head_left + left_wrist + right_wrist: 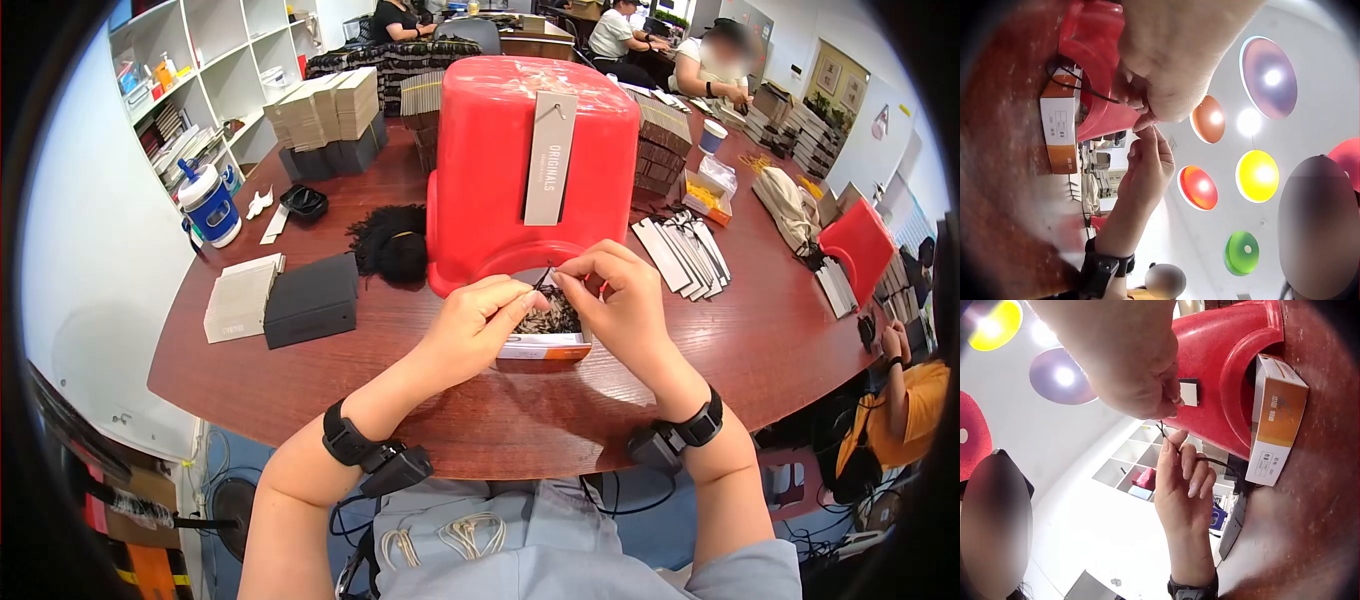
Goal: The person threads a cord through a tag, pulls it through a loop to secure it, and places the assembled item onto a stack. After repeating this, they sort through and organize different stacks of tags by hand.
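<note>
My left hand (475, 325) pinches a thin black cord (1207, 460) between thumb and fingers, and the cord's loose length curves away below. My right hand (622, 300) meets it at the cord's end, thumb and forefinger pinched together. In the left wrist view the fingertips of both hands come together, partly hiding the tip. Below the hands sits a white and orange carton (548, 350) holding many small dark and tan pieces. Right behind stands a red plastic stool (470, 150), with a grey tag (548, 165) lettered ORIGINALS on its side.
A bundle of black cords (395, 245) lies left of the stool. Grey tag stacks (240, 300) and black ones (312, 302) stand farther left, near a blue and white jug (210, 205). Loose white tags (683, 255) lie to the right. Other people sit around the table.
</note>
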Available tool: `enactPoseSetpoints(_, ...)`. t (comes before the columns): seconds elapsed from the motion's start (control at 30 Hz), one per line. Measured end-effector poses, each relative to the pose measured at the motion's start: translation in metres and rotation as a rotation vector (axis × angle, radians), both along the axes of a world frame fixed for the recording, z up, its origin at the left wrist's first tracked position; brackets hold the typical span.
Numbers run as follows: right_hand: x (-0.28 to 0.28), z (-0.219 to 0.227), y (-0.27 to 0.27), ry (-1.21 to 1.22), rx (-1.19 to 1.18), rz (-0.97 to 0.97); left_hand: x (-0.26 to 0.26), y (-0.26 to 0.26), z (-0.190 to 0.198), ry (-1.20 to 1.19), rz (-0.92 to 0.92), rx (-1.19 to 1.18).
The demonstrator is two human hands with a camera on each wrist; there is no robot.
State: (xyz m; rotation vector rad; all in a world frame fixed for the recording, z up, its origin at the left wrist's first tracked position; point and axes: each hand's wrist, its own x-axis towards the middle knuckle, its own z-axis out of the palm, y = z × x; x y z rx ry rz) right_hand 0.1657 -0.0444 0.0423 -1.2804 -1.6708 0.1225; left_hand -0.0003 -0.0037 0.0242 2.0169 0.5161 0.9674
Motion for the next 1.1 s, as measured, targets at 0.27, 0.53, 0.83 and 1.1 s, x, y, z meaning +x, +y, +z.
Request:
enactPoseSetpoints(0.27, -0.003, 0.001, -0.003, -0.035, -0.005, 0.011, 0.0, 0.001, 0.0, 0.003, -0.003, -0.032)
enactPoseSetpoints(0.53, -0.006, 0.002, -0.006, -0.087, -0.001, 0.024, -0.001, 0.001, -0.001, 0.048, 0.068, 0.04)
enactPoseSetpoints(0.83, -0.007, 0.001, -0.008, -0.145, 0.026, 0.063, 0.001, 0.0, -0.004, -0.02, 0.1, 0.063)
enactPoseSetpoints(1.1, -0.003, 0.013, -0.011, 0.069, -0.141, 0.173, 0.0, -0.004, 0.002, -0.177, 0.094, -0.33)
